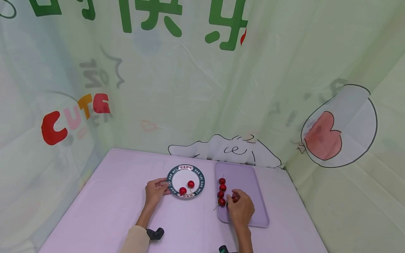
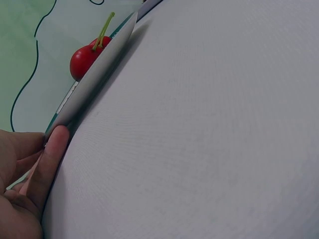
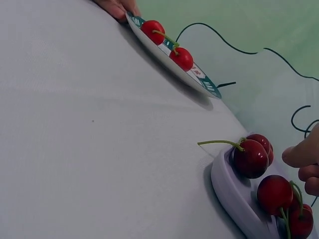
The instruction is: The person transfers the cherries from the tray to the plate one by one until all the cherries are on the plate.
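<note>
My left hand [image 1: 155,191] pinches the near-left rim of a round white plate [image 1: 180,177] with a dark green lettered border. In the left wrist view, a finger [image 2: 52,157] lies under the plate's edge. Two bright red cherries with stems, one a cherry [image 1: 191,184] and the other a cherry [image 1: 182,190], sit on the plate. Over the purple tray [image 1: 250,179], my right hand [image 1: 242,208] hovers with bent fingers. Dark red cherries [image 3: 275,195] lie just below its fingertips, which look apart from them. Nothing shows between the fingers; the hand partly hides some cherries.
Several dark cherries [image 1: 223,187] line the tray's left side, and one stem pokes over its rim. A pale pink-white tablecloth [image 1: 126,175] covers the table. Printed curtains [image 1: 190,88] stand close behind and at both sides.
</note>
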`<act>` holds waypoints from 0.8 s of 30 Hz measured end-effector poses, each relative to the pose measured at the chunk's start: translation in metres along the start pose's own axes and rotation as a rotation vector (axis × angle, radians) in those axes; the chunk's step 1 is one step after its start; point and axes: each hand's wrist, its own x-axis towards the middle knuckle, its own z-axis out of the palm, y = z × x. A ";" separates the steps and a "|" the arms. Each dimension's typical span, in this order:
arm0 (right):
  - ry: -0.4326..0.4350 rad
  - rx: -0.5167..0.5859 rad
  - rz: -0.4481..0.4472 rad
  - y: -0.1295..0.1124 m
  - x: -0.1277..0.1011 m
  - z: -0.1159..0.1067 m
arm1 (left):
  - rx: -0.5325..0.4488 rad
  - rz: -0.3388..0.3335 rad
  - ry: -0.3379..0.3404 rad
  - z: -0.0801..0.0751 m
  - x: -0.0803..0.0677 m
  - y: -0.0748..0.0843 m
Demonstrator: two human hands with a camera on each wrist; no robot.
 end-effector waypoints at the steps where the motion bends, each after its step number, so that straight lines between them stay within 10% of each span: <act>1: -0.004 -0.007 -0.001 0.001 0.000 0.000 | 0.002 0.002 0.001 0.000 0.000 0.000; 24: -0.074 -0.056 0.026 0.013 0.002 0.008 | -0.004 -0.007 0.002 0.000 -0.003 0.004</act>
